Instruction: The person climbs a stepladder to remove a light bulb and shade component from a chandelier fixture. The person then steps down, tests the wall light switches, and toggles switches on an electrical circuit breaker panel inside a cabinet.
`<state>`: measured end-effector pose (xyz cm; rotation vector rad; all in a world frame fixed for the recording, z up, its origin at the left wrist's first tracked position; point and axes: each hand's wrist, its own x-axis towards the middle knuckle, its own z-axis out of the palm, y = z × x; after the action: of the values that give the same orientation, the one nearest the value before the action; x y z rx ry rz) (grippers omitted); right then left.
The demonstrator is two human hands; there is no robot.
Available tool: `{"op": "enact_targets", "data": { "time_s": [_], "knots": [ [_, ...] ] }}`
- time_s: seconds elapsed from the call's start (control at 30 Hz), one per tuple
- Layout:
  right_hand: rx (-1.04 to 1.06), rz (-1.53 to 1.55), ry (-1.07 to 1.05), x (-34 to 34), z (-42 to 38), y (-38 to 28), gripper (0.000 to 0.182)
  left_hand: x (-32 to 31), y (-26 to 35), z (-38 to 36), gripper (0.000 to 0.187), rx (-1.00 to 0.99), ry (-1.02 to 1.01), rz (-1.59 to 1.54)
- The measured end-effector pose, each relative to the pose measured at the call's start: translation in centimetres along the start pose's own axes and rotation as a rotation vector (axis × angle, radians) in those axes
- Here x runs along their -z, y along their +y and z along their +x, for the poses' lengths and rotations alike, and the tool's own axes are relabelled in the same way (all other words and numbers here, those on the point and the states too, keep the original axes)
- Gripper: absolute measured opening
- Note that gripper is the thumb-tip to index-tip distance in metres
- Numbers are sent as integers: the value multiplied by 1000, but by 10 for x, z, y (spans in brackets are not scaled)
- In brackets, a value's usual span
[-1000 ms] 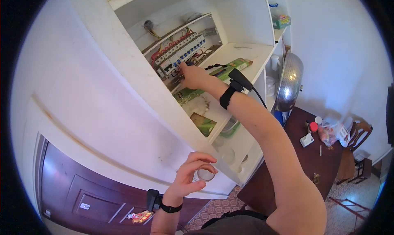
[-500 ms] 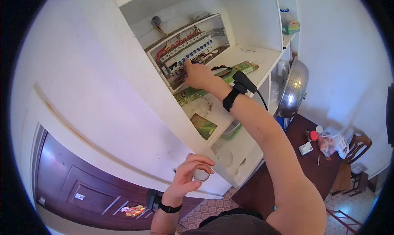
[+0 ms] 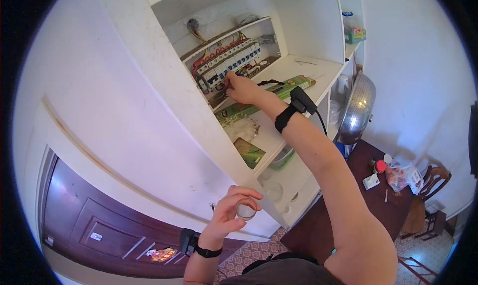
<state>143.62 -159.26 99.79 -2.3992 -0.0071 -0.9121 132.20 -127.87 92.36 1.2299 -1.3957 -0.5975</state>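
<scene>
My left hand is closed around a small clear round cup, held low in front of the cabinet with its round opening facing me. Up inside the cabinet, my right hand reaches to the lower left of an open breaker box. Its thumb and fingers are pinched together below the row of circuit breakers; what they grip is too small to make out. Red wires loop along the top of the breakers. Black straps with small devices sit on both wrists.
A long green box lies on the white shelf, with a green packet nearer me. A metal basin leans at the right. The dark table holds a red-lidded jar and a plastic bag.
The camera view has shifted slightly, so the cabinet and breaker box appear a little further right. Both hands keep nearly the same poses.
</scene>
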Motion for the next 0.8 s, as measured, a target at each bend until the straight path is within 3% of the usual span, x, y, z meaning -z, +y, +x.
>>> {"op": "enact_targets", "data": {
  "time_s": [0.17,0.27,0.43,0.57,0.8],
  "knots": [
    [105,115,53,3,7,4,29,-3,2,2,48,14,39,-45],
    [63,18,15,14,8,-2,28,-1,2,2,49,9,36,-13],
    [-1,-410,-114,36,8,-24,32,-8,2,2,49,14,85,-58],
    [4,-441,-158,39,4,-30,39,-6,1,1,53,35,106,-32],
    [-59,-251,-42,26,-5,-15,37,-11,4,3,53,5,114,18]
  ]
}}
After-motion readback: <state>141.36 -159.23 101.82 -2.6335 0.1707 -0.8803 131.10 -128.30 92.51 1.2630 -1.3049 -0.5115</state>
